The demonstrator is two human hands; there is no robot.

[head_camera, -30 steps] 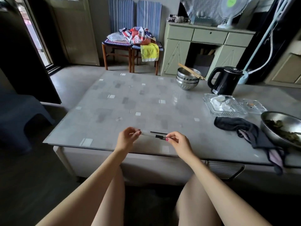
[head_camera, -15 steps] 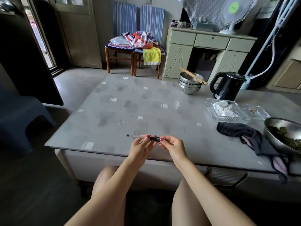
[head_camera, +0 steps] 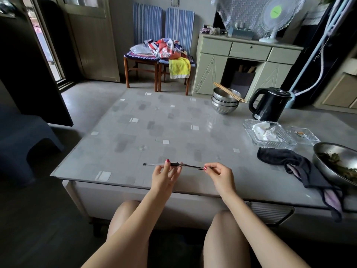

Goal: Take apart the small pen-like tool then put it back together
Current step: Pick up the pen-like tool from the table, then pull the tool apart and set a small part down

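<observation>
A clear pen barrel (head_camera: pixel 154 165) with a black grip section is pinched in my left hand (head_camera: pixel 166 176), its black end cap pointing left. My right hand (head_camera: pixel 218 174) pinches a thin dark part, the refill or the cap (head_camera: pixel 194 167), which reaches from the barrel's right end to my fingertips. I cannot tell whether this part is still partly inside the barrel. Both hands hover just above the near edge of the grey patterned table (head_camera: pixel 135 136).
On the right lie a dark cloth (head_camera: pixel 289 163), a metal bowl of greens (head_camera: pixel 340 163), glass trays (head_camera: pixel 268 135) and a black kettle (head_camera: pixel 270 104). Stacked steel bowls with chopsticks (head_camera: pixel 225 101) stand at the far edge. Chairs and a cabinet are behind the table.
My hands met at the pen half a second ago. Now my right hand has drawn rightward, with the thin dark part stretched between the hands.
</observation>
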